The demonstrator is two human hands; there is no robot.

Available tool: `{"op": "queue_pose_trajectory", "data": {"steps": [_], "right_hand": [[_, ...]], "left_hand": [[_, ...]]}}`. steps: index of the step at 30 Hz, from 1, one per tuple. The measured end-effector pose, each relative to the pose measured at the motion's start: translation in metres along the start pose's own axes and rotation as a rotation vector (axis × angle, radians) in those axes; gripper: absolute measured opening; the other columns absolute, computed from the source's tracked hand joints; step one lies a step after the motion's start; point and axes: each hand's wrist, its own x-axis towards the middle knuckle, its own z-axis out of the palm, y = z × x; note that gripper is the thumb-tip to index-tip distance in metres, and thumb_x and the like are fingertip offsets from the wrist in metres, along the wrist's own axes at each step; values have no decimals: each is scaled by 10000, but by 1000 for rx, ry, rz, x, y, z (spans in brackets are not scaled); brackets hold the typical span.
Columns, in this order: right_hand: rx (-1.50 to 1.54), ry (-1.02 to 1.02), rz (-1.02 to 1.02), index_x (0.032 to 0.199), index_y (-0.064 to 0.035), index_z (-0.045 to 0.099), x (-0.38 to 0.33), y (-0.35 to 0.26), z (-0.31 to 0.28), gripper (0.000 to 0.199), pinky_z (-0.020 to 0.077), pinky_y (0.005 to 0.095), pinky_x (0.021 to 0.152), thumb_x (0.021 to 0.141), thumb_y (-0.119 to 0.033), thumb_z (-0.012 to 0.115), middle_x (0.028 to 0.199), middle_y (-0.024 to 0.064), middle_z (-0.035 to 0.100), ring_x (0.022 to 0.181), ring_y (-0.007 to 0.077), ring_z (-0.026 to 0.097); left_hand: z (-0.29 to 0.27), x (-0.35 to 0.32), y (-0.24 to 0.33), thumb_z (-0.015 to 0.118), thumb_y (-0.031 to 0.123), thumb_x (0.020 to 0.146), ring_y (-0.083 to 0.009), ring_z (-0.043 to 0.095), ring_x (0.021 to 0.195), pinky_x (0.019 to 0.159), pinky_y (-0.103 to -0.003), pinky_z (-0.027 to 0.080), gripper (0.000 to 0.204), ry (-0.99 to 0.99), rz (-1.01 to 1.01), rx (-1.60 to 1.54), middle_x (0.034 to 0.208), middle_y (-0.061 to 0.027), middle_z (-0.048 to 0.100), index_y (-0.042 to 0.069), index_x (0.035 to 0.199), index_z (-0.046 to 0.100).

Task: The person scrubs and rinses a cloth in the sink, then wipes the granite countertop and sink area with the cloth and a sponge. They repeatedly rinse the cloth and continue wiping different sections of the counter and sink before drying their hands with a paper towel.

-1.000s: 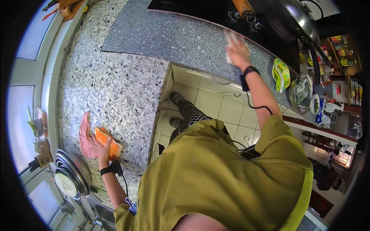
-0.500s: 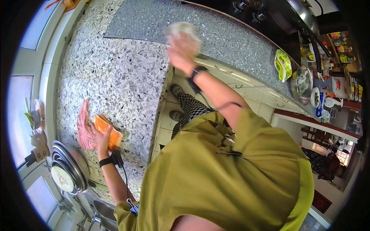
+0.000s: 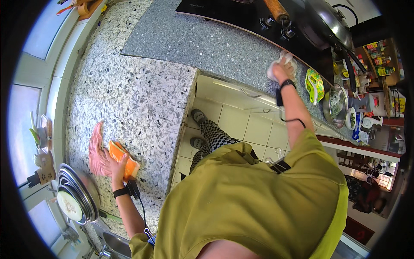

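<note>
My left hand (image 3: 115, 170) rests on the speckled white countertop (image 3: 129, 99), fingers stretched out flat. Under its fingers lies a pink cloth (image 3: 95, 144), and its thumb lies over an orange folded cloth or pad (image 3: 118, 152) with a pale edge. Far to the right, my right hand (image 3: 282, 71) presses a crumpled white cloth (image 3: 288, 59) onto the grey stone counter (image 3: 224, 45), beside the cooktop's edge. Its fingers are bent over the cloth and partly merge with it.
A black gas cooktop (image 3: 241, 16) with a lidded pan (image 3: 330, 23) borders the grey counter. Right of my right hand are a green-yellow packet (image 3: 315, 86) and a metal bowl (image 3: 335, 105). Stacked basins (image 3: 88, 185) stand at left near the sink (image 3: 116, 244).
My right hand has swept the white cloth rightward along the grey counter, from near the counter's corner to beside the cooktop knobs. My left hand stays on the pink and orange cloths.
</note>
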Motion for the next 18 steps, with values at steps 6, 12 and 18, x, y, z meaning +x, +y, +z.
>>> {"op": "queue_pose_trajectory", "data": {"steps": [6, 12, 18], "right_hand": [[34, 87, -347, 1361, -138, 380, -55, -209, 3, 591, 200, 564, 1054, 813, -333, 488, 1429, 143, 321, 1336, 331, 259], [26, -376, -995, 1464, -165, 203, -82, -180, -7, 594, 93, 508, 1125, 936, -382, 366, 1518, 134, 186, 1414, 299, 120], [81, -100, -750, 1444, -151, 250, -47, -118, -27, 560, 182, 507, 1102, 936, -349, 377, 1487, 148, 255, 1386, 332, 196]], "left_hand": [[-13, -9, 11, 657, 580, 748, -480, -102, 1359, 1071, -573, -84, 1035, -70, -22, -105, 1522, -222, 15, 155, 1484, 67], [-15, -7, 12, 690, 566, 714, -452, -118, 1369, 1068, -571, -88, 1076, -38, 56, -151, 1527, -210, -19, 155, 1487, 64], [-17, -10, 11, 629, 570, 774, -408, -116, 1385, 1085, -523, -116, 1017, -59, 11, -58, 1522, -225, 15, 131, 1484, 49]]}}
